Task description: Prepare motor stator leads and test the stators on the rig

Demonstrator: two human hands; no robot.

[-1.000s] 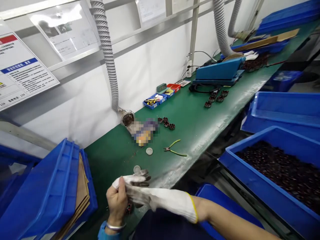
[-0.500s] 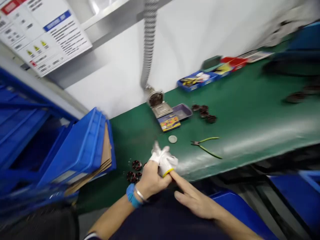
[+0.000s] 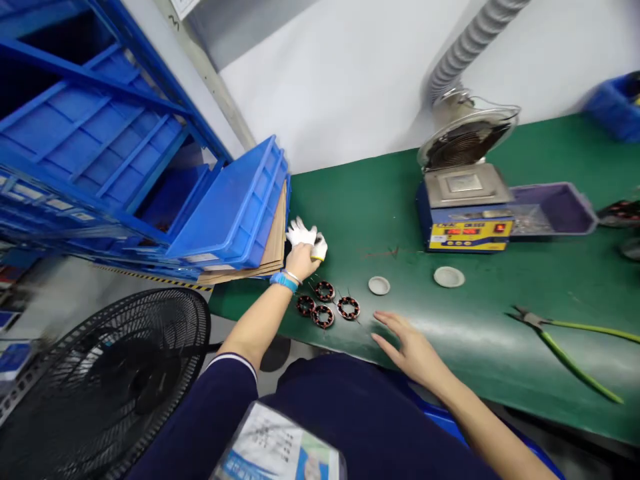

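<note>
My left hand point(image 3: 302, 263), with a blue band and a bracelet at the wrist, is closed on white work gloves point(image 3: 301, 235) with a yellow cuff edge, beside the blue bins at the back left. Over the bench's front part hovers my right hand point(image 3: 411, 347), bare, fingers apart, holding nothing. Between the two hands lie several copper-wound motor stators, one of them a ring point(image 3: 349, 308) nearest my right hand. A small white dish point(image 3: 379, 285) sits just beyond my right fingertips, and a second shallow dish point(image 3: 449, 277) is further right.
A blue and yellow solder pot point(image 3: 467, 230) stands at the back under a flexible duct point(image 3: 473, 50), with a purple tray point(image 3: 560, 210) beside it. Green-handled cutters point(image 3: 560, 347) lie at right. Stacked blue bins point(image 3: 240, 207) and a black fan point(image 3: 135, 373) flank the left.
The view has swung left and closer. My left hand has carried the gloves left toward the bins. My right hand has come away from the gloves and is now apart from them.
</note>
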